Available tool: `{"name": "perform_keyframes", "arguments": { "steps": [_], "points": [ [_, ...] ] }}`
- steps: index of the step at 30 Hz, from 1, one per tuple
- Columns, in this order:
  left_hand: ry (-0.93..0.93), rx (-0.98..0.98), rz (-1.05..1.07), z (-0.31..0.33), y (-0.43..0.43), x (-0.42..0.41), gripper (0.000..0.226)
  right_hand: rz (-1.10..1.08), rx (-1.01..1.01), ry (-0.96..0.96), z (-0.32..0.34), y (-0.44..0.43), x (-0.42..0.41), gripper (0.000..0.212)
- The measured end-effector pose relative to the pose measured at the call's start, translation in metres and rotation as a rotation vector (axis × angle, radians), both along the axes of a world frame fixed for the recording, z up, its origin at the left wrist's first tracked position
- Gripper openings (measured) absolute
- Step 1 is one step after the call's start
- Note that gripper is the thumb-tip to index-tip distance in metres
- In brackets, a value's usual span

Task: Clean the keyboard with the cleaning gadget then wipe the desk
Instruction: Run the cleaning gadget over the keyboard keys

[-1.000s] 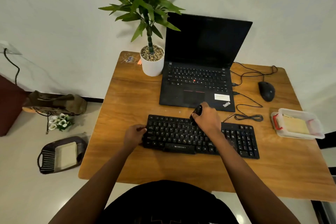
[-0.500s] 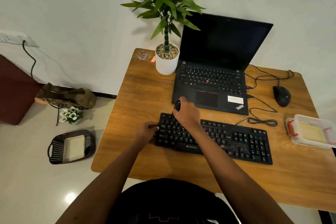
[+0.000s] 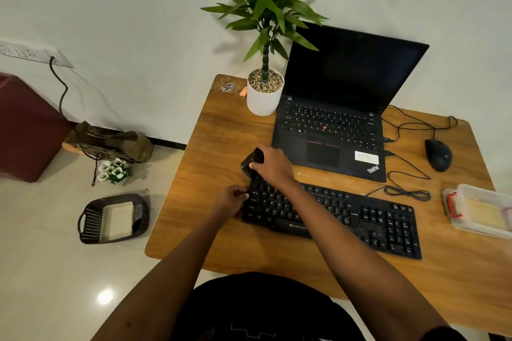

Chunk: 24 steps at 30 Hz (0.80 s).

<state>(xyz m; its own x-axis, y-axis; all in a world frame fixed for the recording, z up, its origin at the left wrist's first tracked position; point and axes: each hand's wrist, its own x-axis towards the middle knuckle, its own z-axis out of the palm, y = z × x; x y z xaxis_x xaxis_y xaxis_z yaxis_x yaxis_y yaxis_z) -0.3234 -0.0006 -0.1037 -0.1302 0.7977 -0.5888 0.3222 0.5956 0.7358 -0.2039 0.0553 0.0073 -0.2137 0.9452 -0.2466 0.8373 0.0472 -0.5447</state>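
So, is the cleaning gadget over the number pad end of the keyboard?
No, the right hand holds the cleaning gadget at the far-left corner of the keyboard, opposite the number pad.

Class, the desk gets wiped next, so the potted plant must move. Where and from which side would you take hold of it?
Probably the white pot, around its smooth round wall, coming from the front-left: leaves crowd the top, pebbles fill the mouth, and the laptop stands close on its right.
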Motion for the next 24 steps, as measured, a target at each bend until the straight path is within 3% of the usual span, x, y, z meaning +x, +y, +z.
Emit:
{"name": "perform_keyframes", "arguments": {
  "steps": [4, 8, 15, 24],
  "points": [
    [-0.03, -0.009, 0.02, 0.0, 0.001, 0.0, 0.021, 0.13, -0.051, -0.139, 0.003, 0.006, 0.019, 0.042],
    [-0.05, -0.015, 0.046, -0.002, 0.001, 0.001, 0.019, 0.168, 0.062, -0.283, 0.014, 0.01, 0.026, 0.031],
    [-0.028, -0.005, 0.05, 0.004, 0.0, 0.004, 0.019, 0.231, -0.005, -0.183, 0.009, 0.01, 0.025, 0.034],
    [0.201, 0.178, -0.041, 0.035, 0.026, 0.022, 0.037, 0.133, -0.054, -0.202, 0.012, 0.014, 0.098, 0.032]
  ]
}}
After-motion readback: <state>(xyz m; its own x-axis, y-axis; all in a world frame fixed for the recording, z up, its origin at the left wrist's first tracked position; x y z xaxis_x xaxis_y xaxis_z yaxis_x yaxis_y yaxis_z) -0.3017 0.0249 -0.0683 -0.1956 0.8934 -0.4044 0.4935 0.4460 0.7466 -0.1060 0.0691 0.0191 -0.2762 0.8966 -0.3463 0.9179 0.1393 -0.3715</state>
